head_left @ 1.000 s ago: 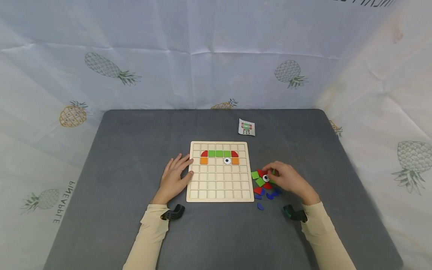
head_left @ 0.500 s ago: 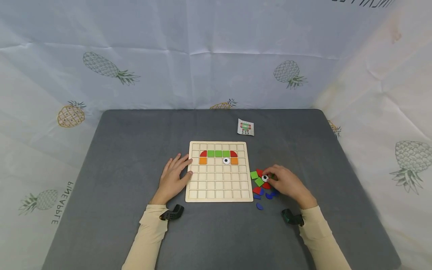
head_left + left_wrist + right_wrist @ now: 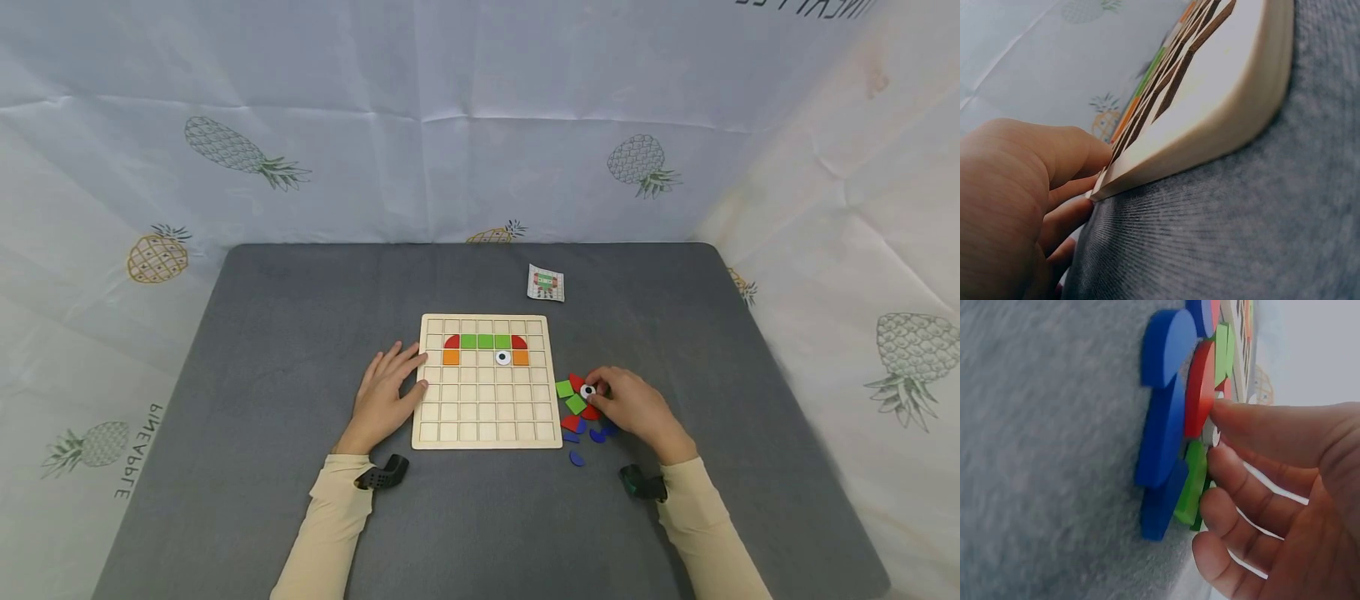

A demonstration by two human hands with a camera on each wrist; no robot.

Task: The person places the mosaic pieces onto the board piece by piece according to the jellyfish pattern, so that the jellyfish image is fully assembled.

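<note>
A wooden grid board [image 3: 480, 408] lies on the table with red, green and orange pieces and one white eye disc [image 3: 503, 357] in its upper cells. My left hand [image 3: 382, 404] rests at the board's left side, its fairly straight fingers and thumb touching the edge. To the right of the board, my right hand [image 3: 633, 407] pinches a second round white eye piece [image 3: 588, 391] with a black pupil between thumb and forefinger. Around it lie red quarter-circle pieces [image 3: 1200, 390], green squares [image 3: 576, 404] and blue rounded pieces [image 3: 1163, 431].
A small printed card [image 3: 546, 283] with a colored grid picture lies beyond the board's far right corner. A single blue piece [image 3: 576, 458] sits nearer the front. The grey table [image 3: 300, 300] backs onto a pineapple-print cloth [image 3: 375, 167].
My right hand has shifted slightly and now pinches the eye piece, which has moved slightly up among the loose pieces. My left hand keeps its place on the board's edge.
</note>
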